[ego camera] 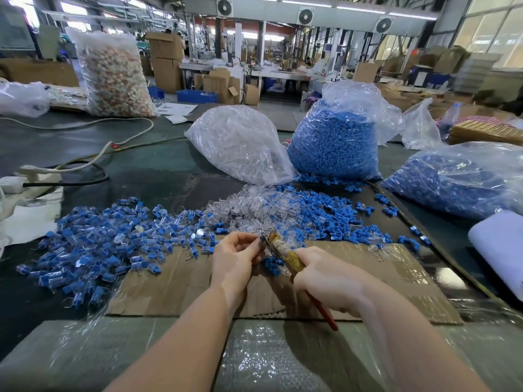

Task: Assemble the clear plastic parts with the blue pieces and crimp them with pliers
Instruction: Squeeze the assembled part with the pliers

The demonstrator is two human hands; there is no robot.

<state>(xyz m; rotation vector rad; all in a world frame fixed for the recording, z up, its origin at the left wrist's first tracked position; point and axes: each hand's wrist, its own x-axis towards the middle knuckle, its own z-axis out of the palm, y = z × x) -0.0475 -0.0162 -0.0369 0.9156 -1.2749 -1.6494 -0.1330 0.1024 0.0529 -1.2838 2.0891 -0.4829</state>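
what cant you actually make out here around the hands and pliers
- Head view: the part at the pliers nose is hidden by the left hand fingers; its kind is unclear.
- Head view: the pliers' handles are mostly covered by the right hand; only one red handle end shows.
- Head view: whether the jaws are closed is too small to tell.
- Head view: the white sheet is cut off by the right edge.

Factory hall [283, 38], cardboard boxes [167, 60], windows [492, 32].
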